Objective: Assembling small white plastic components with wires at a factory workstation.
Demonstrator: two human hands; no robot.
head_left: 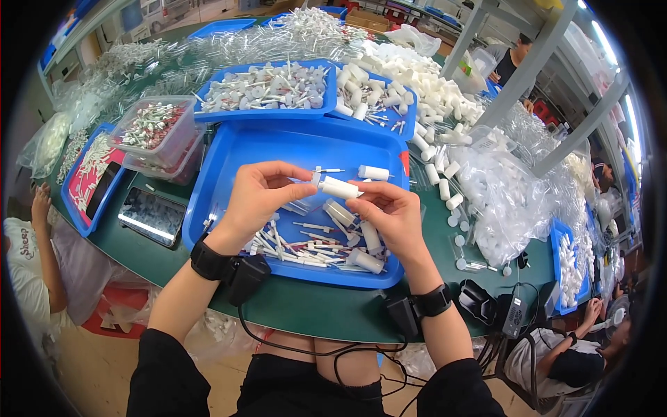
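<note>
Large tray (278, 149) at centre on the table (313, 309); two part-filled trays (267, 87) behind it at 12 o'clock; lidded tub (149, 128) at 10 o'clock; bagged parts (500, 194) at 3 o'clock.

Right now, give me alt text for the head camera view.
Two bare hands, left hand and right hand, hold a small white tube together above a blue tray of loose white tubes and thin sticks on a green table.

Both forearms bare, black sleeves pushed up near the elbows. Black wristband with a boxy black sensor module on the left wrist (224, 267), same on the right wrist (421, 306). Thin black cables (292, 345) run from both modules down to the black-clothed lap.
</note>
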